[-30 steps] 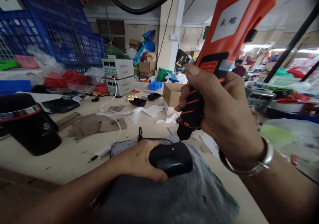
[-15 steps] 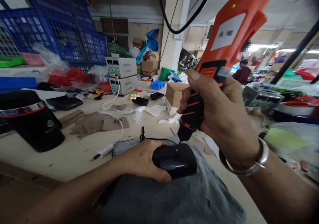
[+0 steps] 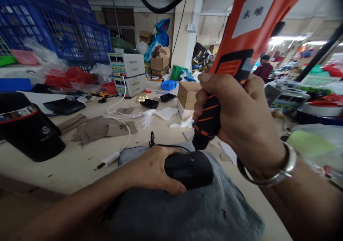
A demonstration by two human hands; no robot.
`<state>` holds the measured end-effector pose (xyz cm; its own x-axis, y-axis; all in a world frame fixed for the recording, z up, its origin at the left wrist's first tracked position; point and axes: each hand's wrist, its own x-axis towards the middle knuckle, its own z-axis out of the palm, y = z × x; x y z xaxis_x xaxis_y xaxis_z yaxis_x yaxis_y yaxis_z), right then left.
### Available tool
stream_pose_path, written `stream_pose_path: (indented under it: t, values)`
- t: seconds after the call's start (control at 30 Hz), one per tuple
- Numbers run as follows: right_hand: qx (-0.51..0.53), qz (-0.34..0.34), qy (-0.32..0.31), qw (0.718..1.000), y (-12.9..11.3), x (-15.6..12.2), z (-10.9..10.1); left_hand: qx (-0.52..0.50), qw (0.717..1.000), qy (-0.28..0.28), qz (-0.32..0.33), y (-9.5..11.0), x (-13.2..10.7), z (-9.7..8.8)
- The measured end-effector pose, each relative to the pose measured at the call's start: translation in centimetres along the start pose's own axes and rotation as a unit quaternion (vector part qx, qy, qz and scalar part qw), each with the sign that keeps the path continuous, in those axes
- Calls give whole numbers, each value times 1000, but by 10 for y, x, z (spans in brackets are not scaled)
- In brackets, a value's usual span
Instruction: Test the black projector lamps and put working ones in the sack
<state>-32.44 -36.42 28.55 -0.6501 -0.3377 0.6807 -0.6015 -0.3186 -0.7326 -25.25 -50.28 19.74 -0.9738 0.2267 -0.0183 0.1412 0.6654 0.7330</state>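
Observation:
My right hand [image 3: 238, 121] is wrapped round the grip of an orange and black electric screwdriver [image 3: 241, 44], held upright with its tip down. The tip sits on a screw at the top of a small black device [image 3: 189, 169]. That device rests on a grey cloth [image 3: 193, 208] near the table's front edge. My left hand [image 3: 152, 167] grips the device's left side and holds it down on the cloth. A thin black cord [image 3: 160, 145] runs from behind the device.
A black cylinder with a silver band [image 3: 28, 126] lies at the left. Cardboard scraps [image 3: 102, 128], a white cable [image 3: 118, 126], a small cardboard box [image 3: 187, 96], a white power supply [image 3: 127, 73] and blue crates [image 3: 53, 30] fill the table behind. Another person [image 3: 264, 71] stands far right.
The screwdriver tip stays on the black device while my view shifts slightly; both hands keep their grips.

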Motion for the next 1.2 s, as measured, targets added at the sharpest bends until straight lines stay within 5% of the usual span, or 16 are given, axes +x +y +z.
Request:
stream_pose_path:
  t: [0.33,0.57,0.7,0.83,1.0,1.13,1.2]
  values:
    - [51,7,-9,999,0,8,0,8,1000,5,-17,-4,-6,-3]
    - [12,-58,89,994,-23,9,-30,-61,994,-26,-91,-10,-7,-5]
    - [-75,-54,83,992,-28,-6,-45,111,987,113,36,0,-15,9]
    - [-66,-37,80,994,-25,-14,-45,198,976,59,65,6,-18,22]
    - [-60,-32,77,995,-24,-14,-38,36,997,69,-23,0,-9,15]
    - [-43,-24,61,997,-28,-18,-35,-232,966,-74,-92,-11,-4,3]
    - [-34,-18,45,998,-29,-22,-35,-264,953,-116,-92,-14,-3,1]
